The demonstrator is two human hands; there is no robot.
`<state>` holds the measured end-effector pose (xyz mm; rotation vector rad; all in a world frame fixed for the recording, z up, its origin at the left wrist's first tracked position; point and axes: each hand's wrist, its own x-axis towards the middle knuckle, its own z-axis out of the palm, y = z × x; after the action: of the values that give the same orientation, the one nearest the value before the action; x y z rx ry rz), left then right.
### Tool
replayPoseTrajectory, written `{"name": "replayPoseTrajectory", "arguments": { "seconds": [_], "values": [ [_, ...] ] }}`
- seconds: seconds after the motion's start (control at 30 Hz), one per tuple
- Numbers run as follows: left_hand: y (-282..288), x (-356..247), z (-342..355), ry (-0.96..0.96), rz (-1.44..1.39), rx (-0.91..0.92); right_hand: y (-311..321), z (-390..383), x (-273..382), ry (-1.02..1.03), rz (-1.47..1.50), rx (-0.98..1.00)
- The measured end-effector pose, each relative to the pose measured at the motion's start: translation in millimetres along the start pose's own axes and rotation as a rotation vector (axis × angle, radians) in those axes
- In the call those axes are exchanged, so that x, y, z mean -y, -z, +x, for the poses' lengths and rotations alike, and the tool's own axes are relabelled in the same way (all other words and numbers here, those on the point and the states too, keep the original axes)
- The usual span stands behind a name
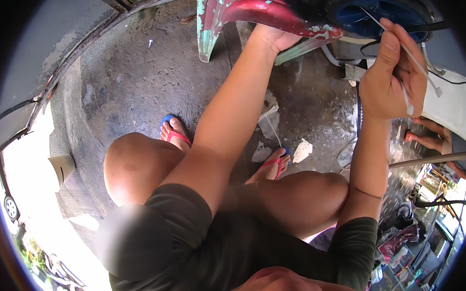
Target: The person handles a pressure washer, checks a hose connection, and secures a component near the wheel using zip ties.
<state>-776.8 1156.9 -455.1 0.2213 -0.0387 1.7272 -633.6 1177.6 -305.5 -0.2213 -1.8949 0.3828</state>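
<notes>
My right hand [393,74] is closed around white cable ties [420,67], with the thumb and forefinger pinching them. One tie's thin end points up toward a round black-rimmed part with a blue spoked centre [381,17]. Two small heads stick out at the lower side of the hand. My left hand [279,38] reaches up under a curved red piece [263,10] with flaking paint; its fingers are hidden behind that piece. Beside it stands a chipped mint-green leg [209,29]. A black strap [434,27] runs past the blue-centred part near my right fingertips.
Below me is wet, dark concrete floor [132,80], with pale scraps [302,150] and a thin white strip [275,129] by my sandalled feet. Another person's bare leg [430,142] shows at the right. A cluttered rack [409,249] stands lower right, a grey metal panel [42,36] upper left.
</notes>
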Motion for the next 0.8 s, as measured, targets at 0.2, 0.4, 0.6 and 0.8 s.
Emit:
{"name": "replayPoseTrajectory", "arguments": {
  "seconds": [0.2, 0.4, 0.6, 0.8],
  "values": [
    [-39, -7, -15, -0.045, -0.132, 0.101, -5, 7, -11, 0.078, -0.029, -0.058],
    [-50, -18, -33, -0.084, 0.243, -0.074, -16, 14, 3, 0.118, 0.080, -0.027],
    [-60, -18, -26, -0.130, 0.216, -0.129, 8, 17, 2, 0.048, 0.032, -0.038],
    [-25, -19, -17, -0.192, 0.045, -0.083, -1, 0, -14, -0.074, 0.125, -0.171]
  ]
}}
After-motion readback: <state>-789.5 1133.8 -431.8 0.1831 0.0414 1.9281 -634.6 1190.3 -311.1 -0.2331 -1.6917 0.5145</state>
